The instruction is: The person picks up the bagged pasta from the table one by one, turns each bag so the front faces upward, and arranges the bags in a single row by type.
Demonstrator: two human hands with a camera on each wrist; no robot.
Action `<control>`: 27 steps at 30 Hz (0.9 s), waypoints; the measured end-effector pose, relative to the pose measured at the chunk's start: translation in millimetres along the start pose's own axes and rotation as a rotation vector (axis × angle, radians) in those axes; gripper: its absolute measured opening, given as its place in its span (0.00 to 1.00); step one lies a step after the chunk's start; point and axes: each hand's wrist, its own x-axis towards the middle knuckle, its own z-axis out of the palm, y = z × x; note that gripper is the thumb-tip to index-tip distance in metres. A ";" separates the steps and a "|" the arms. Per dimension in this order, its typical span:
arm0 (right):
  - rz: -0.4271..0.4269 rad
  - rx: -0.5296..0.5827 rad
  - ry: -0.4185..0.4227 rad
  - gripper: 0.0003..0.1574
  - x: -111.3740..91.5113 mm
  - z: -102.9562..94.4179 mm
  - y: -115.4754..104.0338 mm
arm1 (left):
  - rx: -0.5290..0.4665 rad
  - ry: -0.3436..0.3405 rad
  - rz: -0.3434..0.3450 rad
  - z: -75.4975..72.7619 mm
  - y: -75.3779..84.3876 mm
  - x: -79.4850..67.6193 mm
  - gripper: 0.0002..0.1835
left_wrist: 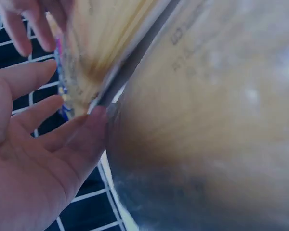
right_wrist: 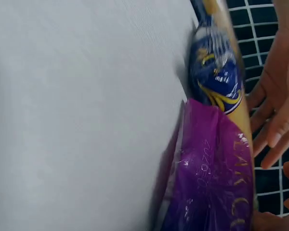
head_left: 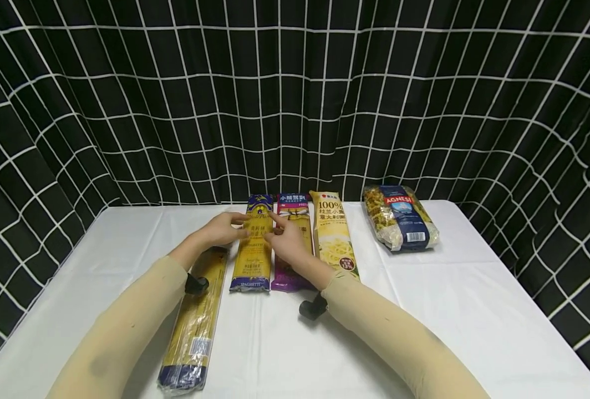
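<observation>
A yellow and blue spaghetti packet (head_left: pixel 252 263) lies upright-facing in the row at the middle of the table. My left hand (head_left: pixel 222 228) is at its left edge, fingers extended over the printed front. From the other side, my right hand (head_left: pixel 291 244) reaches over the purple pasta packet (head_left: pixel 286 282), its thumb and index finger spread at the spaghetti packet's right edge. In the left wrist view the left hand's fingers (left_wrist: pixel 82 144) look loosely straight beside the packs. Below my left forearm lies another long spaghetti packet (head_left: pixel 195 321), its upper end partly hidden.
Right of the purple packet is a cream-yellow noodle packet (head_left: pixel 334 238). Farther right sits an AGNESI pasta bag (head_left: pixel 400 219). All rest on a white-covered table (head_left: pixel 425 310), with a black curtain with a white grid (head_left: pixel 305 100) behind and at the sides.
</observation>
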 end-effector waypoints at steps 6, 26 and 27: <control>-0.020 0.104 -0.040 0.36 -25.7 -9.6 -2.5 | -0.076 0.060 0.058 -7.4 -2.2 -24.4 0.29; -0.004 0.102 -0.467 0.45 -127.3 32.0 -20.2 | 0.015 -0.010 0.141 -31.8 -58.9 -79.4 0.29; -0.001 0.100 -0.481 0.46 -128.6 35.4 -21.2 | 0.011 -0.015 0.139 -32.1 -60.4 -80.5 0.29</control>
